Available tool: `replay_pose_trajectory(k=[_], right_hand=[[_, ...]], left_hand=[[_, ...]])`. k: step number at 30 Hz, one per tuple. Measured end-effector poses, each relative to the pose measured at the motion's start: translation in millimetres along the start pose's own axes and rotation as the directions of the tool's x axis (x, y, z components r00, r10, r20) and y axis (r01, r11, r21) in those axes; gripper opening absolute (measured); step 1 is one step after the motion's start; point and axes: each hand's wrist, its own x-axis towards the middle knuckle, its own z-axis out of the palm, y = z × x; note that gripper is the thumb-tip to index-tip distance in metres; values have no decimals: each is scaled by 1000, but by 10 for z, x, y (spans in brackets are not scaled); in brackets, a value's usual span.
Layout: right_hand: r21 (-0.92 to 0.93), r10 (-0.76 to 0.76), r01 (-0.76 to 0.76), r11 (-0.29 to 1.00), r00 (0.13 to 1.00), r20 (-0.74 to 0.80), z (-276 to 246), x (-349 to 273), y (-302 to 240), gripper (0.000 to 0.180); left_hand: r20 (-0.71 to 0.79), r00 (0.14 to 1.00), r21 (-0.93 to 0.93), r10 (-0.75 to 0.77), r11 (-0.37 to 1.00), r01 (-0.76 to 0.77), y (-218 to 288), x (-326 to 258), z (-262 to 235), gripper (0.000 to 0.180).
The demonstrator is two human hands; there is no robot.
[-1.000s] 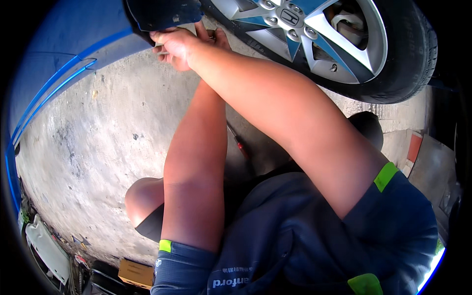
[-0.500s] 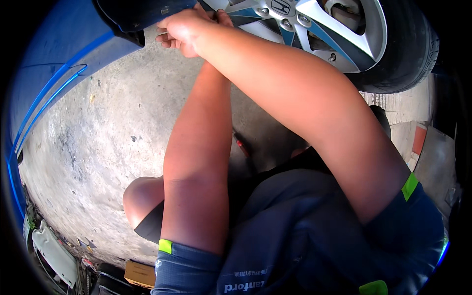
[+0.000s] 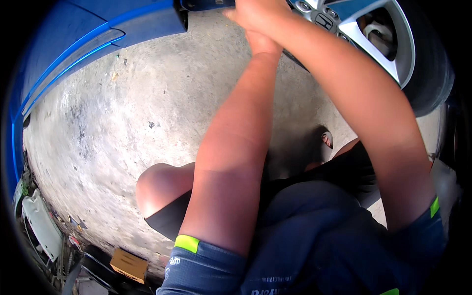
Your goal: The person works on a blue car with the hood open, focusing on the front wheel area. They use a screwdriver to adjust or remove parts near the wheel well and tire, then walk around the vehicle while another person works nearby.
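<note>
My right hand (image 3: pixel 258 17) crosses over my left hand (image 3: pixel 264 43) at the top edge, beside the car's wheel. One fingertip of the right hand points left; its other fingers are cut off or hidden. The left hand's fingers lie out of sight beneath and beyond it, so what either holds does not show. The wheel rim (image 3: pixel 405 37) has silver spokes with blue and dark faces, and a black tyre (image 3: pixel 435 64) surrounds it. Just left of my hands a dark car part (image 3: pixel 204 5) shows along the picture's top.
A blue car body (image 3: pixel 54 44) runs along the left side. Stained concrete floor (image 3: pixel 123 113) stretches below it. A cardboard box (image 3: pixel 129 265), a white panel (image 3: pixel 43 223) and assorted clutter lie at the lower left. My bent knee (image 3: pixel 162 187) is beside my left arm.
The view has shifted, so the car, wheel and floor sit differently in it. Both hands remain together near the wheel, now higher and farther right in the picture. The red-handled tool no longer shows.
</note>
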Motion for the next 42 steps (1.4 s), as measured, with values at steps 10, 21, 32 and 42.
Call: replay_pose_trajectory(k=[10,21,32,42], right_hand=[[31,119,-137,990,939,323,-169,167,85,28],[164,146,-240,957,885,442,-189,266,149,29],[151,110,-187,971,903,416,-132,330,361,31],[169,58,-148,974,893,447,-159,356,352,33]], left_hand=[[-57,997,-121,-53,992,46,84,-21,-110,23],[24,765,-848,-643,392,356,-640,547,-781,30],[54,879,-926,-473,306,222,-841,954,-737,10],[-47,890,-903,-453,400,155,-801,932,-742,8]])
